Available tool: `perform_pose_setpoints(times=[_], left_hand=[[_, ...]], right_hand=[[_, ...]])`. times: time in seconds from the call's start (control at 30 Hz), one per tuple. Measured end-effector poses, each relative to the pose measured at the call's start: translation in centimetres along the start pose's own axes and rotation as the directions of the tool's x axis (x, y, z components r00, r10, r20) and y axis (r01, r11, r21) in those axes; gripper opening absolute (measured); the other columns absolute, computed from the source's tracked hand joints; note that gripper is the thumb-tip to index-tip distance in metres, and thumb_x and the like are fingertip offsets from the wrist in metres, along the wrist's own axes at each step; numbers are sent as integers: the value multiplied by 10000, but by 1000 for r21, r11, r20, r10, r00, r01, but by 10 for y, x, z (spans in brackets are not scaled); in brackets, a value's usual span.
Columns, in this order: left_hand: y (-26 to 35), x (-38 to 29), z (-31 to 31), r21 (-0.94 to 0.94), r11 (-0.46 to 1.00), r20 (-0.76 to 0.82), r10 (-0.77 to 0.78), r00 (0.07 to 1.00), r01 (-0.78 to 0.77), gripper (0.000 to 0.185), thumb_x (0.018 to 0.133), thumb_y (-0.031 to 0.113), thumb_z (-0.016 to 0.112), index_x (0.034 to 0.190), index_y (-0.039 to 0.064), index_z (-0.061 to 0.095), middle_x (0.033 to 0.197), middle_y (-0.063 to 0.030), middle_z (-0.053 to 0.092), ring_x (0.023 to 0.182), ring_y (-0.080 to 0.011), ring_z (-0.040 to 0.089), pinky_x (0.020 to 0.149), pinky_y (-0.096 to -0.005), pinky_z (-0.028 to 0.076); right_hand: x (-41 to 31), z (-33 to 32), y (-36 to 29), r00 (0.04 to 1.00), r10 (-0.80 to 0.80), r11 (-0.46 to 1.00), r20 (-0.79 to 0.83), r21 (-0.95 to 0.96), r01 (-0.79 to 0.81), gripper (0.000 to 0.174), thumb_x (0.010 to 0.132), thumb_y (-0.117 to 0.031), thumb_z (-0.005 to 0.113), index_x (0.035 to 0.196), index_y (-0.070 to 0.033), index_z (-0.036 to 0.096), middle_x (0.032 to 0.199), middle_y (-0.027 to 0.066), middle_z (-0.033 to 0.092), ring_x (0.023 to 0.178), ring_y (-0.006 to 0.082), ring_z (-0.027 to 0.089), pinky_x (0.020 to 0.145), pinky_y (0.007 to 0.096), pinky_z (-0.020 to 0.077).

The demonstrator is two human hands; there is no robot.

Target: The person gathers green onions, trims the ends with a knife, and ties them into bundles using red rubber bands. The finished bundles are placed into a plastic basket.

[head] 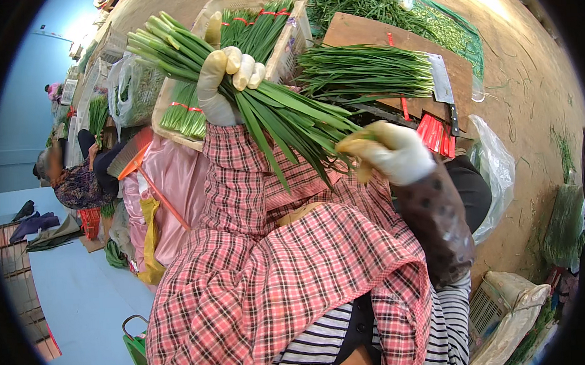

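Observation:
In the head view my gloved left hand [227, 82] is closed around a bunch of green garlic chives [289, 104], the pale stem ends pointing up and left. My gloved right hand [389, 151] is at the leaf tips of that bunch, its fingers pinched on some leaf ends. Beyond it, a flat pile of cut chives [371, 71] lies on a wooden board [364, 30] over a red strip. A cleaver [440, 78] rests at the pile's right end. Several red strips [435, 136] lie by the cleaver's black handle.
A plastic crate [294, 45] holds chive bundles tied with red bands. Loose greens [358, 3] are heaped behind the board. An orange broom [135, 162] leans at the left, where another person [84, 179] sits holding greens. A clear plastic bag [497, 168] is at the right.

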State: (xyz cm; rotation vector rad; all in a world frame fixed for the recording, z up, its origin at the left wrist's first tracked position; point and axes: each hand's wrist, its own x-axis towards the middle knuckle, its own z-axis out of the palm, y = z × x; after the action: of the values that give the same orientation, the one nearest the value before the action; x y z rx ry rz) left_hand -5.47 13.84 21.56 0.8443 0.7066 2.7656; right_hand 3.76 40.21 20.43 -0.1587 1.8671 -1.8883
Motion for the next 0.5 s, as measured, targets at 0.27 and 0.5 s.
perform_pose_setpoints(times=[0.27, 0.5], left_hand=[[-24, 1, 24, 141, 989, 129, -51, 990, 32, 348, 956, 151, 457, 1249, 38, 307, 758, -30, 514, 593, -109, 466, 637, -281, 427], [-31, -5, 14, 83, 996, -60, -5, 998, 10, 246, 943, 132, 490, 1154, 5, 492, 721, -31, 533, 577, -115, 476, 606, -298, 426]], right_hand=[[28, 40, 11, 987, 149, 923, 66, 349, -163, 100, 813, -44, 668, 889, 14, 639, 719, 34, 636, 509, 92, 554, 484, 216, 444], [1, 23, 9, 964, 17, 834, -265, 536, 133, 124, 825, -74, 613, 847, 48, 603, 687, 117, 626, 477, 151, 563, 420, 277, 453]])
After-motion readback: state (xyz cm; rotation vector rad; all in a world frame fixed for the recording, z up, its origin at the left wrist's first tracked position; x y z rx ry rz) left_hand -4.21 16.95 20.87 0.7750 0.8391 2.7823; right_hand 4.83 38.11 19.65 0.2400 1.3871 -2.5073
